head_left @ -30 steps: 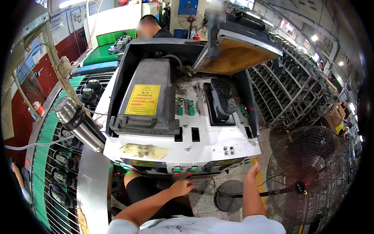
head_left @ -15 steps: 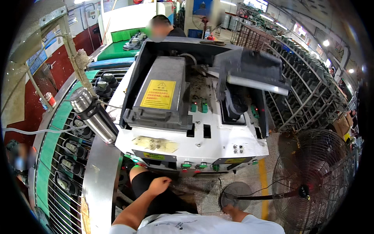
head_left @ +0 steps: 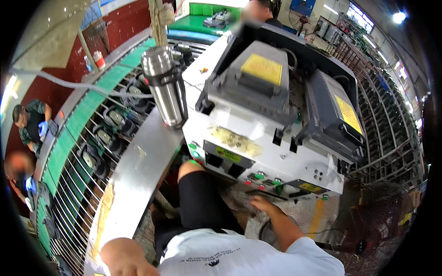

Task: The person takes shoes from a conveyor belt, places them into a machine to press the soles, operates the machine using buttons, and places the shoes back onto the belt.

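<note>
On my left, thick-soled grey shoes rest on a metal-rod conveyor, and my bent left arm is at the near left, beside a bare steel counter. At the counter's far end, a steel flask with a dark handle stands just left of the white metal machine in front of me. Its left dark-grey hood is lowered; my right hand hangs near the machine's front, below the small green and red buttons, seemingly empty and apart from them. Farther right, the second dark-grey hood is down too. Working well here, I'd judge, means keeping fingers and sleeves clear of both hood edges and meeting any button squarely with one fingertip. The hoods hide whatever lies under them. My left hand is blurred or cut off at the near edge, so I can't tell whether it's open or closed; my right is too small to tell how far its fingers curl. The wire-caged fan at near right is dim.
</note>
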Tool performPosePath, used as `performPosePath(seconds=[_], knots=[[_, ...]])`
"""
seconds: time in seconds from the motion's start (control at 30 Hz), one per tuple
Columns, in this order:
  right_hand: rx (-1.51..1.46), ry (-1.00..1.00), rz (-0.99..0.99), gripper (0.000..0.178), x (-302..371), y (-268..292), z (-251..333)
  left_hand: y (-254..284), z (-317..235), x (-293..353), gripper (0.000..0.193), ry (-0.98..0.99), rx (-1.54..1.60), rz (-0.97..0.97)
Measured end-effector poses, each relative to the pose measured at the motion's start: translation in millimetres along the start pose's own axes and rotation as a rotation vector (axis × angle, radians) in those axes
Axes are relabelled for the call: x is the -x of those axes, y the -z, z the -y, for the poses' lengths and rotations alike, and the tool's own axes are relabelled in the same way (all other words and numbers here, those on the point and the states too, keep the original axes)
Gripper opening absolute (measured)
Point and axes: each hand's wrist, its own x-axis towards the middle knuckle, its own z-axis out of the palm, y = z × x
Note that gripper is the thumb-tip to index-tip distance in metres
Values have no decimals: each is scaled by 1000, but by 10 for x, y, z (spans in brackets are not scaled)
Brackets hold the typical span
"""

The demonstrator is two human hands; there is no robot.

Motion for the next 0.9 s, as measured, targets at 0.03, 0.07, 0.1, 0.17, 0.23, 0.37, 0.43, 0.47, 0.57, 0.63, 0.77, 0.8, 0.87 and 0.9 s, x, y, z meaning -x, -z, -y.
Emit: performPosePath(seconds=[0.03, 0.07, 0.1, 0.17, 0.23, 0.37, 0.43, 0.47, 0.57, 0.63, 0.77, 0.8, 0.87, 0.9], knots=[[3, 61, -9, 20, -24, -60, 65, 113, 43, -75, 57, -9, 98, 73], [-45, 65, -33, 20, -39, -196, 130, 120, 125, -99, 55, -20, 135, 38], [-99, 94, -49, 21, -108, -359, 197, 150, 138, -135, 54, -26, 143, 6], [104, 98, -37, 31, 65, -412, 40, 95, 215, -125, 52, -65, 175, -85], [263, 115, 3, 38, 65, -580, -112, 147, 242, -125, 49, -80, 230, -123], [250, 337, 70, 45, 399, -707, -299, 160, 125, -117, 44, -90, 270, -148], [323, -49, -32, 44, 598, -849, -402, 193, 167, -131, 41, -84, 305, -160], [343, -168, -3, 45, 660, -805, -241, 195, 194, -134, 40, -83, 315, -162], [407, -420, 17, 47, 688, -589, -185, 214, 120, -129, 36, -109, 302, -186], [452, -202, -36, 45, 735, -536, 107, 239, 163, -133, 34, -119, 306, -186], [322, 167, -264, 27, 804, -598, 954, 258, 89, -29, 29, -149, 281, -200], [237, 266, -343, 21, 684, -620, 1005, 283, 77, -40, 28, -154, 283, -204], [193, 455, -446, 15, 706, -569, 1646, 339, 61, -1, 25, -141, 281, -207], [254, 629, -468, 12, 705, -521, 2029, 296, -75, 6, 24, -145, 237, -219]])
